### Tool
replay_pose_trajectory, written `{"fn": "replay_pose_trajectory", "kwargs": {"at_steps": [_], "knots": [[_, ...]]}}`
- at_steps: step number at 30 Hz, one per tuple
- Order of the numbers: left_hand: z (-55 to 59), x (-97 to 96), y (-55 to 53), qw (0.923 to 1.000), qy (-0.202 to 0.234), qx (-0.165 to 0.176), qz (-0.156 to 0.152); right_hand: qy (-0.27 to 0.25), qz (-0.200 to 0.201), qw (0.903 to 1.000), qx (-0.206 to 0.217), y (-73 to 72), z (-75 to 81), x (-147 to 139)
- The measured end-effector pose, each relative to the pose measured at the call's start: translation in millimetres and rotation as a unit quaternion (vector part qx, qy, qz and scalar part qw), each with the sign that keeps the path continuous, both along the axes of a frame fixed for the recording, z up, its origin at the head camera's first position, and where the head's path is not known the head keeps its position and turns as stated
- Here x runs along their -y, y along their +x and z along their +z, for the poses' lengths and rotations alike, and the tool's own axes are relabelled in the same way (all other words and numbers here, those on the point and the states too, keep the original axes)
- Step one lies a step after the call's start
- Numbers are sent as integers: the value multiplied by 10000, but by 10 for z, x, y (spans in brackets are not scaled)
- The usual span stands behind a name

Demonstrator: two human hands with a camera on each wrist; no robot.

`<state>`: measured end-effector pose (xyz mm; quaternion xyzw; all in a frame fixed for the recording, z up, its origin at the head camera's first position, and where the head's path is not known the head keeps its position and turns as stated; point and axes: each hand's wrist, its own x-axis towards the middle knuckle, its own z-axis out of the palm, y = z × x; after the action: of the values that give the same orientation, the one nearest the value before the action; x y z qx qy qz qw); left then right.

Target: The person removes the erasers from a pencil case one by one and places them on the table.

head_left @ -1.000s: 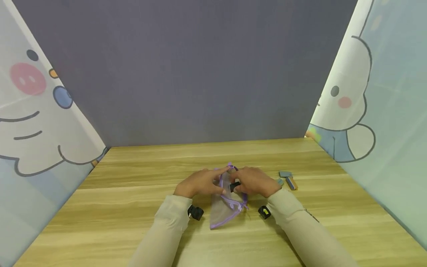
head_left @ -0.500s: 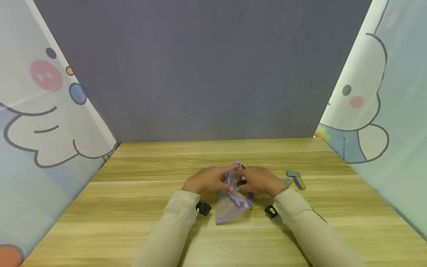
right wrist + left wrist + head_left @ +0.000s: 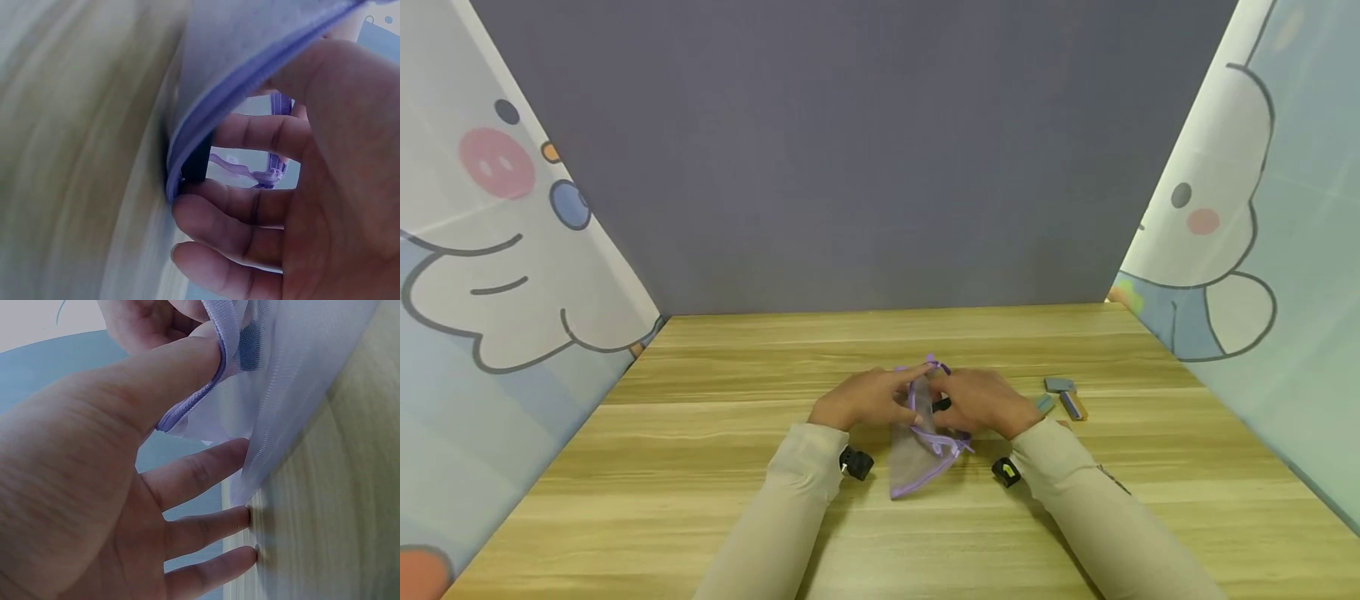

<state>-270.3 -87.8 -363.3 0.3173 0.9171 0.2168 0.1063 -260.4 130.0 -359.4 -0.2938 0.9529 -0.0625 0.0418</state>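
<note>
A sheer mesh bag with purple edging (image 3: 910, 467) lies on the table in front of me, its mouth spread. My left hand (image 3: 867, 397) is at the bag's left side, thumb against the purple rim (image 3: 230, 337) and the other fingers stretched out, tips at the mesh and the tabletop. From the right, my right hand (image 3: 981, 400) reaches into the mouth. Its curled fingers hold a small dark block (image 3: 198, 161) just inside the purple rim; in the head view little of this block shows between the hands.
To the right of my right hand lie a blue-grey block (image 3: 1060, 385), an orange and blue block (image 3: 1073, 406) and a greenish block (image 3: 1045, 404). The wooden table (image 3: 760, 358) ends at a dark grey panel (image 3: 880, 167), with printed cloth walls at both sides.
The head view has shifted slightly. Less of the dark block shows at the bag's mouth than a second ago. Both hands keep nearly the same place at the bag.
</note>
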Motion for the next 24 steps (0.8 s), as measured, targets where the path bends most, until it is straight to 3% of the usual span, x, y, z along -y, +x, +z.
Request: {"fn": "replay_pose_trajectory", "kwargs": {"at_steps": [11,24], "knots": [[4,-2,-23,9998,-94,-181,-18,199,94,9996,152,0,53,-32],[14,-13,24,9997,-135,-181,120,55,319,9994,103,33,29,-101]]}}
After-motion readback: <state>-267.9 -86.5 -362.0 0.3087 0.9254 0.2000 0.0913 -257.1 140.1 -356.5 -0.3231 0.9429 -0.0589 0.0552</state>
